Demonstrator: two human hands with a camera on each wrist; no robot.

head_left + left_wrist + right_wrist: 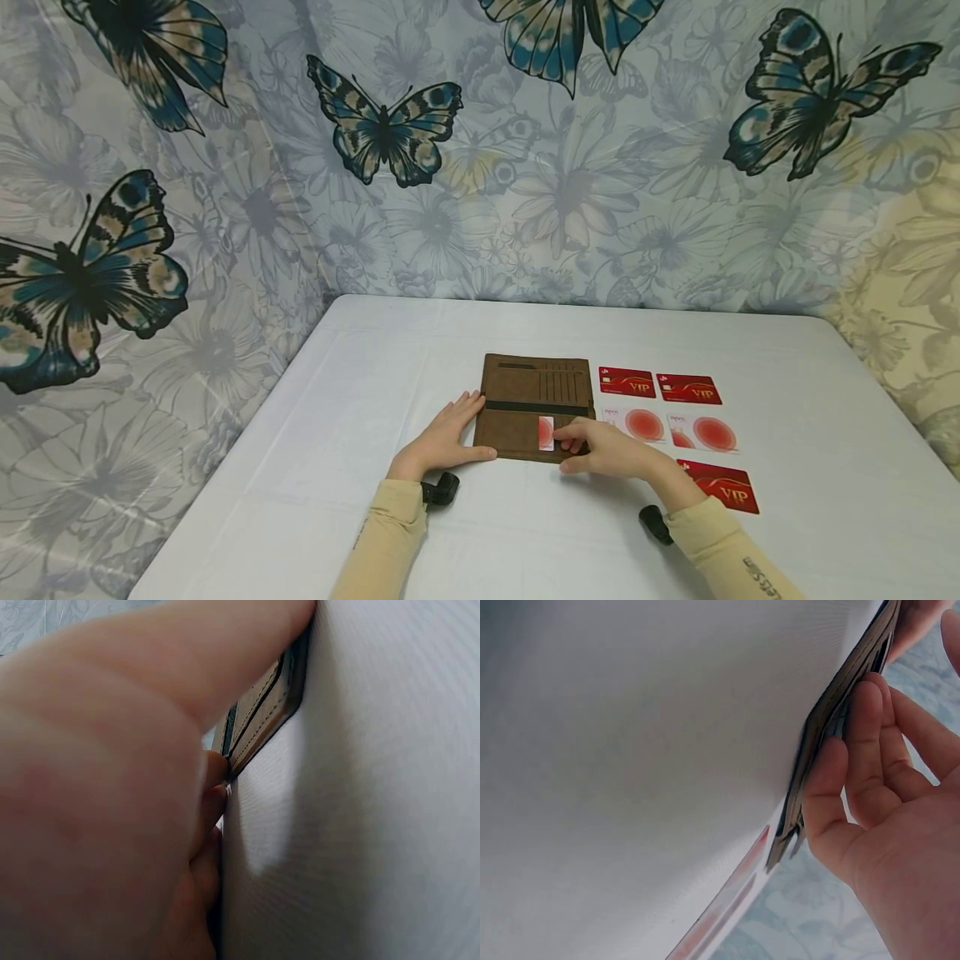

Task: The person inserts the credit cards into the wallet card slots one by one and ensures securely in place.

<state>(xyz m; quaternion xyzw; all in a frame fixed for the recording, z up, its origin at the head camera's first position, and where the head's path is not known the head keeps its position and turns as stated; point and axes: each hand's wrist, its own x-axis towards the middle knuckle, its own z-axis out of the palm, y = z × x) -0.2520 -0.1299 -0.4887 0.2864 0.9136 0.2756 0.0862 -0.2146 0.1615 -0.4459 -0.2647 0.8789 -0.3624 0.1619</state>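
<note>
A brown wallet (517, 433) lies spread open on the white table. A red-and-white card (546, 434) shows as a narrow strip in its lower half. My left hand (442, 437) rests at the wallet's left side, fingers along the edge and thumb at the lower corner. Over the lower right part reaches my right hand (600, 446). Its index fingertip touches the strip's right side and its thumb lies apart at the lower edge. In the right wrist view, bent fingers (866, 712) rest against the wallet (817, 724). The left wrist view shows its stitched corner (274, 712).
Right of the wallet lie a red VIP card (627, 382), another VIP card (690, 389), and two white cards with red circles (647, 425) (712, 432). A third VIP card (727, 487) lies partly behind the right forearm. Butterfly-patterned fabric (525, 208) hangs behind the white table (315, 400).
</note>
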